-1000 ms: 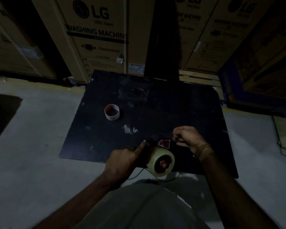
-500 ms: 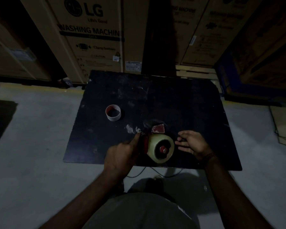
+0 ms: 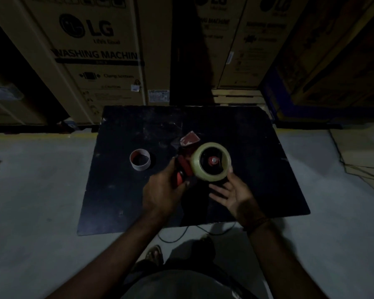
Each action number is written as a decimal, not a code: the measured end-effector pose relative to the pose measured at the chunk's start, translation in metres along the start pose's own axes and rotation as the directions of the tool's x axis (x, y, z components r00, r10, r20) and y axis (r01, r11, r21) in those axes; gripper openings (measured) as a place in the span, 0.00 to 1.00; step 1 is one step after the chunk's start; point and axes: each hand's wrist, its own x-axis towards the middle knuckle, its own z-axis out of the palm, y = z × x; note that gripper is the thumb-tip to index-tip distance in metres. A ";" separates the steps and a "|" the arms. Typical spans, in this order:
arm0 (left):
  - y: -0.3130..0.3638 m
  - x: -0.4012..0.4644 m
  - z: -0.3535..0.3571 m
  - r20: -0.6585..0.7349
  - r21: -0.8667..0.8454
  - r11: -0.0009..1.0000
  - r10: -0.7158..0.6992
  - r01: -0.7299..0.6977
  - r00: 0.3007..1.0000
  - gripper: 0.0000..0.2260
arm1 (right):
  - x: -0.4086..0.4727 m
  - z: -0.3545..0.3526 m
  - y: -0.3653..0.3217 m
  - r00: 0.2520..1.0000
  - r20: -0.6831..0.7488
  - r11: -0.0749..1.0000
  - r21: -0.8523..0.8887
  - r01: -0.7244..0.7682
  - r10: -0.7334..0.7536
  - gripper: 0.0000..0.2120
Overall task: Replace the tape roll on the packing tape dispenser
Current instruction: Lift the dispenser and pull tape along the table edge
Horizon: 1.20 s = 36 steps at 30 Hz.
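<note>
A red and black packing tape dispenser is held above a black board. My left hand is shut on its red handle. A full pale yellowish tape roll sits on the dispenser's red hub. The dispenser's red front flap points away from me. My right hand is palm up with fingers spread, its fingertips touching the underside of the roll. An empty white cardboard tape core stands on the board to the left of the dispenser.
The black board lies on a grey concrete floor. Large LG washing machine cartons stand right behind it. A thin cable runs along the floor at the board's near edge, and my feet are just below it.
The dispenser has risen and moved away from me over the board. My right hand went from beside the roll to beneath it, palm up and fingers spread. My left hand kept the handle.
</note>
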 end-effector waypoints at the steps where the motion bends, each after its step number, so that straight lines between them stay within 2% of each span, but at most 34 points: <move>1: 0.005 0.003 0.005 -0.019 -0.081 0.997 -0.009 0.008 1.000 0.31 | -0.005 0.003 0.004 0.998 0.033 0.998 0.027 -0.051 0.050 0.41; 3: 0.014 0.009 0.018 -0.031 -0.215 0.977 -0.019 0.012 0.999 0.28 | -0.014 0.013 0.014 0.989 0.107 0.995 0.002 -0.102 0.101 0.43; 6: 0.030 0.016 0.037 -0.011 -0.379 0.922 -0.093 0.082 0.996 0.23 | -0.019 0.026 0.021 0.985 0.164 0.998 0.020 -0.051 0.047 0.41; 9: 0.048 0.018 0.053 0.037 -0.489 0.850 -0.204 0.196 0.978 0.22 | -0.019 0.025 0.012 0.974 0.213 0.991 0.124 0.052 -0.078 0.23; 11: 0.058 0.018 0.062 0.087 -0.551 0.798 -0.235 0.243 0.968 0.20 | -0.017 0.019 0.004 0.964 0.230 0.981 0.165 0.100 -0.137 0.22; 17: 0.075 0.014 0.083 0.182 -0.683 0.674 -0.218 0.283 0.959 0.11 | -0.013 0.004 -0.010 0.971 0.181 0.987 0.054 0.151 -0.158 0.20; 21: 0.083 0.008 0.094 0.204 -0.731 0.600 -0.263 0.326 0.943 0.14 | -0.012 -0.003 -0.014 0.976 0.159 0.988 0.068 0.137 -0.146 0.22; 23: 0.083 0.006 0.103 0.248 -0.748 0.550 -0.287 0.371 0.925 0.19 | -0.013 -0.005 -0.019 0.982 0.150 0.993 0.059 0.103 -0.111 0.23; 25: 0.085 0.003 0.110 0.310 -0.750 0.518 -0.274 0.411 0.910 0.20 | -0.012 -0.007 -0.024 0.992 0.092 0.996 0.016 0.088 -0.089 0.20; 28: 0.090 0.002 0.123 0.370 -0.749 0.461 -0.304 0.475 0.878 0.15 | -0.010 -0.012 -0.028 0.995 0.000 0.995 -0.034 0.098 -0.098 0.14; 30: 0.089 0.004 0.129 0.404 -0.741 0.387 -0.397 0.549 0.824 0.13 | -0.010 -0.017 -0.031 0.993 -0.031 0.994 -0.010 0.113 -0.113 0.14; 31: 0.092 0.004 0.127 0.466 -0.727 0.301 -0.443 0.617 0.766 0.14 | -0.011 -0.022 -0.033 0.992 -0.032 0.992 0.017 0.126 -0.126 0.15; 32: 0.091 0.005 0.125 0.557 -0.699 0.201 -0.449 0.686 0.699 0.20 | -0.011 -0.028 -0.035 0.990 -0.027 0.990 0.021 0.140 -0.140 0.15; 34: 0.086 0.008 0.115 0.770 -0.550 0.032 -0.368 0.834 0.522 0.36 | -0.013 -0.044 -0.041 0.987 -0.016 0.987 -0.010 0.158 -0.158 0.17; 35: 0.080 0.013 0.113 0.843 -0.455 0.011 -0.315 0.891 0.435 0.43 | -0.014 -0.053 -0.043 0.988 0.000 0.988 -0.023 0.151 -0.151 0.19; 36: 0.072 0.020 0.116 0.886 -0.383 0.032 -0.271 0.923 0.377 0.48 | -0.017 -0.061 -0.044 0.991 0.009 0.991 -0.039 0.130 -0.130 0.21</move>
